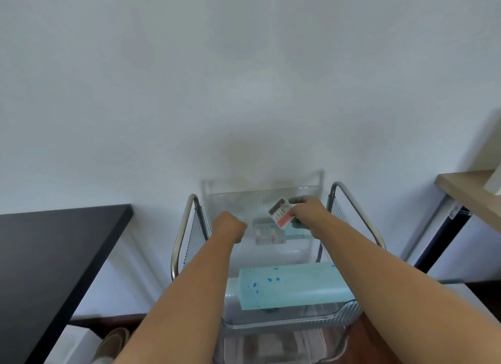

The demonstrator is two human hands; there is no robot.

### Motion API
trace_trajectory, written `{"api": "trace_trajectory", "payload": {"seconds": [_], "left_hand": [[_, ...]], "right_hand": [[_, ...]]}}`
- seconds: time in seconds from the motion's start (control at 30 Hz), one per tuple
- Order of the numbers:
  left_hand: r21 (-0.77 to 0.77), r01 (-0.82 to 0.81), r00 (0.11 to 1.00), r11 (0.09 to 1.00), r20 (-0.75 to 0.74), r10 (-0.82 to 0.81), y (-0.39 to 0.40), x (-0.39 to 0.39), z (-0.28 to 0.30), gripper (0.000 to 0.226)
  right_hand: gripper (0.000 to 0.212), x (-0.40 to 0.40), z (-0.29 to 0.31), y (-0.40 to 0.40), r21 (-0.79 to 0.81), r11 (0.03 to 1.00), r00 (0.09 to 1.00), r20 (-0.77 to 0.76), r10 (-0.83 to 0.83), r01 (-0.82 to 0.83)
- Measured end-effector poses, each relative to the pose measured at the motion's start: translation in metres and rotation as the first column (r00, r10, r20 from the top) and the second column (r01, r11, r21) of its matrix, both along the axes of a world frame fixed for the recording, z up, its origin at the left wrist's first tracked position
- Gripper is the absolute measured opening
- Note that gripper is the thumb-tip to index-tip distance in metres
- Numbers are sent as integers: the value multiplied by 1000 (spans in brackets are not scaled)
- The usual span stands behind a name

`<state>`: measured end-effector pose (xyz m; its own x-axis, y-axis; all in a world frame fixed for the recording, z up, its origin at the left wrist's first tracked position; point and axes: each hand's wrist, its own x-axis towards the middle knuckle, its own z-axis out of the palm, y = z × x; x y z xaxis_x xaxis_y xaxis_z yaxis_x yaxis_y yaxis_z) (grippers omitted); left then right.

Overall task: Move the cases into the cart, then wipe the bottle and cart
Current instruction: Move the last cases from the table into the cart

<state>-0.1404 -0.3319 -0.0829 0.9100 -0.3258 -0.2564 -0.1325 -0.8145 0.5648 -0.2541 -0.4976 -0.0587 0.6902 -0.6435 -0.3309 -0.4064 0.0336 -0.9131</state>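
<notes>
Nearest, a pale blue bottle [290, 287] lies on its side across the clear cart [349, 313], speckled with blue. Further in, the left hand [229, 225] is fisted, seemingly holding nothing. A blurry clear case [268, 234] rests in the tray. The right hand [307, 213] pinches a red-and-white case [282, 213] above it.

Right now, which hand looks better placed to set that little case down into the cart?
The right hand: it already pinches the red-and-white case above the cart's clear tray, beside another case lying there. The left hand is curled and looks empty.
</notes>
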Motion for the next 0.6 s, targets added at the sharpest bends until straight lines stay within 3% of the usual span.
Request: {"api": "trace_trajectory", "payload": {"seconds": [0.23, 0.37, 0.5, 0.6], "left_hand": [[76, 1, 1000, 997, -4, 0, -2, 5, -19, 11], [26, -79, 997, 997, 2, 79, -4, 9, -26, 32], [73, -70, 997, 995, -28, 72, -2, 10, -29, 31], [66, -34, 996, 997, -75, 39, -4, 10, -32, 18]], "right_hand": [[32, 19, -13, -2, -160, 973, 976, -170, 138, -165], [34, 30, -18, -4, -246, 936, 952, -238, 195, -253], [32, 39, -25, -4, -330, 886, 923, -314, 224, -328], [28, 42, -33, -5, -392, 841, 902, -367, 228, -373]]}}
